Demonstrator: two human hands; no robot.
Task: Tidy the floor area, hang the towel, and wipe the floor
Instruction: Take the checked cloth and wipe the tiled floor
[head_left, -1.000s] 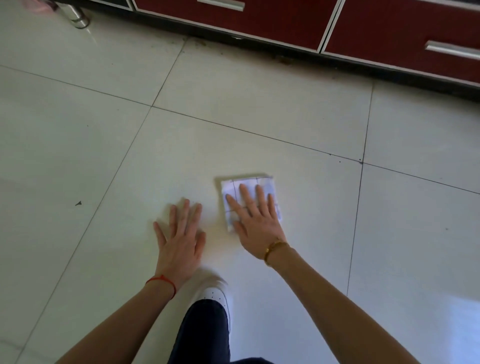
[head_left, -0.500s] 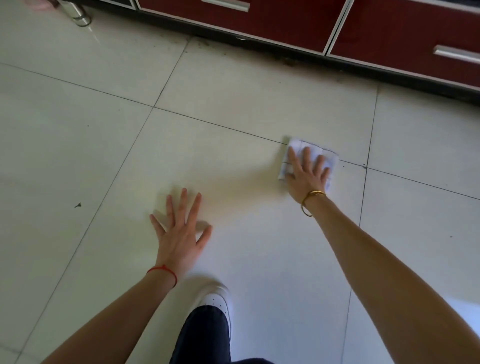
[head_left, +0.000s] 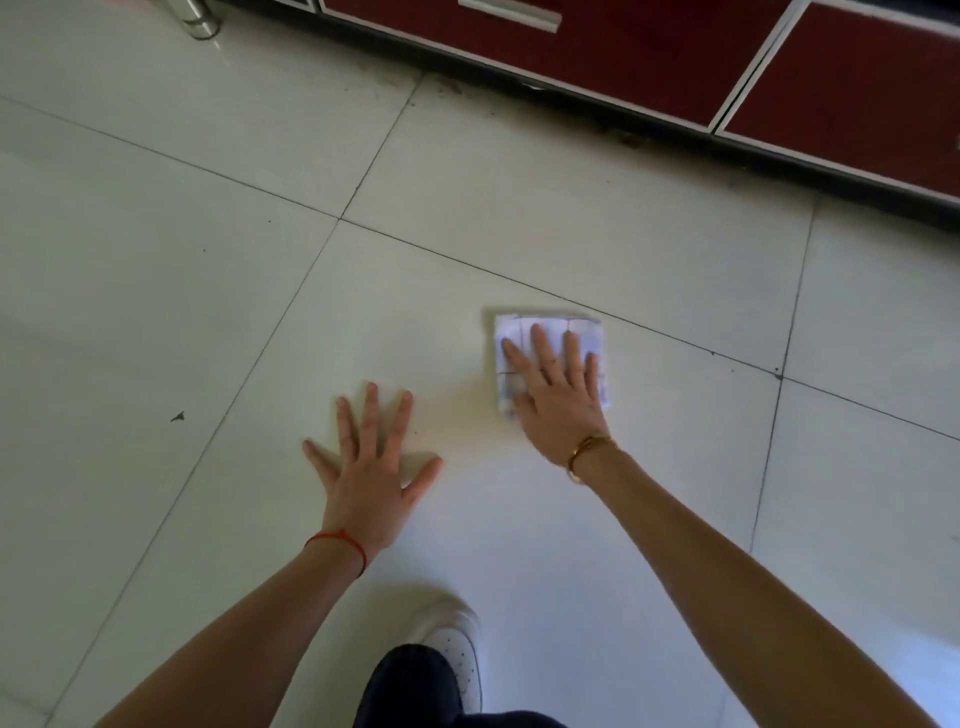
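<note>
A folded white cloth (head_left: 586, 332) with thin dark lines lies flat on the pale tiled floor (head_left: 208, 312). My right hand (head_left: 558, 395) presses on it with straight, spread fingers and covers its near half. My left hand (head_left: 366, 467) rests flat on the bare tile to the left of the cloth, fingers spread, holding nothing. A small dark speck (head_left: 177, 417) lies on the floor further left.
Dark red cabinet fronts (head_left: 649, 47) with a black plinth run along the far edge. A shiny metal leg (head_left: 200, 18) stands at the far left. My white shoe (head_left: 452, 654) and dark trouser leg are near the bottom, between my arms.
My right hand slid the cloth away to the far right, then drew it back toward my left hand. The left hand stayed planted on the tile.
</note>
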